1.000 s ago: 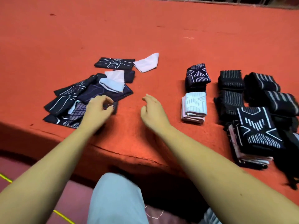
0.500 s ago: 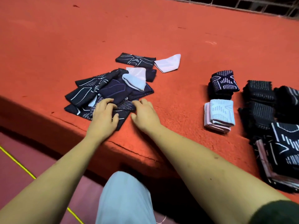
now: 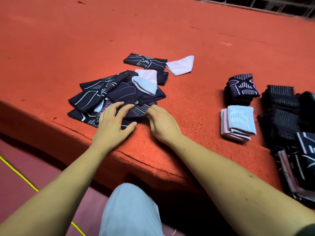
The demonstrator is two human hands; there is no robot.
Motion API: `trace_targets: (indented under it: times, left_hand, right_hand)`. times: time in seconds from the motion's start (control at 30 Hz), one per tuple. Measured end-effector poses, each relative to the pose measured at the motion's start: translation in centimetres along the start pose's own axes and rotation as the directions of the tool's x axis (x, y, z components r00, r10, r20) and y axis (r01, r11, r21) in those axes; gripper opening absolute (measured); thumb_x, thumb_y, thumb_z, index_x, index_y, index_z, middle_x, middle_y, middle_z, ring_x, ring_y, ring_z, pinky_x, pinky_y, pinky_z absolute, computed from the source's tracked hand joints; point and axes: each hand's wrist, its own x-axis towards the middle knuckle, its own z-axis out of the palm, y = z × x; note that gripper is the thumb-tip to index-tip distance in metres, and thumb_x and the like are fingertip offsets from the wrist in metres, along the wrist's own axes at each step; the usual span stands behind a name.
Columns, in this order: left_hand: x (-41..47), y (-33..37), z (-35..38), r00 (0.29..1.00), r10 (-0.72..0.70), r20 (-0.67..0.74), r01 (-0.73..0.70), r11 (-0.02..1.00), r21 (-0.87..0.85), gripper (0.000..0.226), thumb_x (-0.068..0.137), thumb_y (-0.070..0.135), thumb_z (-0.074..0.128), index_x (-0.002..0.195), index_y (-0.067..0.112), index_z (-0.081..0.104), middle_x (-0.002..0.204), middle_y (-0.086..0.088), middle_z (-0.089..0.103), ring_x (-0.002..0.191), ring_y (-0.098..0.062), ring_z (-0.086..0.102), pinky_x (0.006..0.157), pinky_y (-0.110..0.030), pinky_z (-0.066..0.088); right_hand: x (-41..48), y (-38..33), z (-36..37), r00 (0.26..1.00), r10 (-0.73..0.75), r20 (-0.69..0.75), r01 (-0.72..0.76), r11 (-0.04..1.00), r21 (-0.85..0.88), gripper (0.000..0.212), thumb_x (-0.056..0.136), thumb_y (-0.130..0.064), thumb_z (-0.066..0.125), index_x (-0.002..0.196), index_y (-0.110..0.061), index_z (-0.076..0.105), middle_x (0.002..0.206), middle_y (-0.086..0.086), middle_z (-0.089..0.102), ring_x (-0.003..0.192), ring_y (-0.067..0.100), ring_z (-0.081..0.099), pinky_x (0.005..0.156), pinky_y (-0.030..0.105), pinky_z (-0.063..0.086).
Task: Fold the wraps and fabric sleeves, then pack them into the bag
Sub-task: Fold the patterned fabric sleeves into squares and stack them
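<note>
place: indoor, kind unclear | red carpeted platform (image 3: 170, 28) | railing (image 3: 265, 5) | yellow floor line (image 3: 20, 174)

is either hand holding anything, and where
Left hand rests flat on the dark patterned sleeve; right hand touches its right edge, grip unclear.

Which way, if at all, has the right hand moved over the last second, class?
Yes: leftward. The right hand was apart from the pile of unfolded sleeves; now its fingertips touch the pile's near right corner.
</note>
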Motion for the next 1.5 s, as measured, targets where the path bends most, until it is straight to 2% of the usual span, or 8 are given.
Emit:
trace_targets:
  times: [0.17,0.57,0.9,1.0,1.17,1.27,1.4,1.5]
  left_hand:
    - [-0.2,0.1,-0.3,0.996,0.03,0.085,-0.037,0.995,0.091,0.057,0.08,0.067,0.045,0.13,0.045,0.06,0.149,-0.003,0.036,0.139,-0.024,0.031,0.114,-0.047,0.023]
    - [-0.8,2.0,-1.3,0.964,0.211,0.163,-0.223,0.973,0.058,0.044,0.08,0.015,0.076,0.115,0.041,0.072,0.136,-0.003,0.049,0.127,-0.029,0.042,0.106,-0.049,0.032]
    - [-1.4,5.7,-1.3,0.985,0.049,0.163,-0.017,0.981,-0.193,0.045,0.087,0.012,0.058,0.126,0.035,0.066,0.108,0.002,0.07,0.1,-0.021,0.06,0.098,-0.034,0.042]
    - [-1.9,8.2,-1.2,0.983,-0.151,0.107,0.183,0.874,-0.451,0.042,0.093,0.016,0.062,0.131,0.033,0.057,0.103,0.008,0.072,0.099,-0.012,0.066,0.097,-0.026,0.045]
    - [-2.2,12.6,0.9,0.847,-0.428,0.316,0.478,0.354,-0.804,0.065,0.092,0.03,0.066,0.146,0.01,0.036,0.127,-0.002,0.06,0.117,-0.014,0.059,0.101,-0.031,0.05]
    - [-2.4,13.1,2.2,0.879,-0.401,0.256,0.461,0.585,-0.667,0.061,0.09,0.02,0.071,0.143,0.007,0.043,0.127,0.007,0.053,0.118,-0.006,0.053,0.092,-0.007,0.037]
    - [-2.9,12.5,3.0,0.934,-0.324,0.15,0.353,0.766,-0.538,0.037,0.084,0.03,0.05,0.111,0.01,0.065,0.106,0.0,0.071,0.101,-0.021,0.064,0.092,-0.033,0.047]
    - [-3.7,12.7,3.4,0.985,-0.061,0.162,0.138,0.838,-0.527,0.055,0.083,0.016,0.042,0.135,0.009,0.06,0.134,0.005,0.061,0.124,-0.008,0.054,0.109,-0.017,0.035]
  right_hand:
    - [-5.4,2.1,-3.0,0.999,0.003,-0.049,0.003,0.991,0.132,0.013,0.092,-0.012,0.045,0.099,-0.011,0.056,0.101,0.007,0.057,0.097,0.028,0.056,0.086,0.043,0.047]
    - [-16.2,6.2,-7.1,0.988,0.072,-0.139,-0.052,0.988,0.144,0.015,0.094,-0.009,0.047,0.102,-0.011,0.059,0.104,0.004,0.06,0.098,0.024,0.059,0.089,0.041,0.049]
    - [-18.2,6.9,-8.6,0.982,-0.009,-0.189,0.015,0.999,0.031,0.014,0.091,-0.012,0.053,0.098,-0.009,0.064,0.11,0.003,0.063,0.101,0.025,0.059,0.092,0.04,0.048]
    - [-18.6,6.9,-8.7,0.99,0.057,-0.127,-0.044,0.993,0.106,0.019,0.086,-0.028,0.056,0.093,-0.015,0.068,0.119,-0.002,0.063,0.112,0.016,0.057,0.099,0.039,0.045]
    - [-17.2,6.2,-7.7,0.983,0.184,0.011,-0.181,0.96,0.214,0.037,0.092,-0.031,0.063,0.127,-0.019,0.063,0.148,-0.005,0.049,0.138,0.006,0.041,0.119,0.026,0.026]
    - [-16.9,6.1,-6.7,0.984,0.165,0.062,-0.17,0.981,0.095,0.039,0.096,-0.033,0.055,0.133,-0.02,0.059,0.15,-0.001,0.046,0.141,0.011,0.038,0.122,0.03,0.017]
    - [-17.3,6.0,-6.4,0.987,0.159,0.036,-0.161,0.986,0.045,0.04,0.096,-0.035,0.051,0.132,-0.021,0.059,0.148,-0.001,0.049,0.14,0.01,0.039,0.122,0.028,0.017]
    - [-17.3,6.2,-6.4,0.985,0.17,0.022,-0.171,0.984,0.055,0.039,0.095,-0.035,0.051,0.131,-0.023,0.06,0.148,-0.004,0.05,0.139,0.008,0.04,0.121,0.026,0.017]
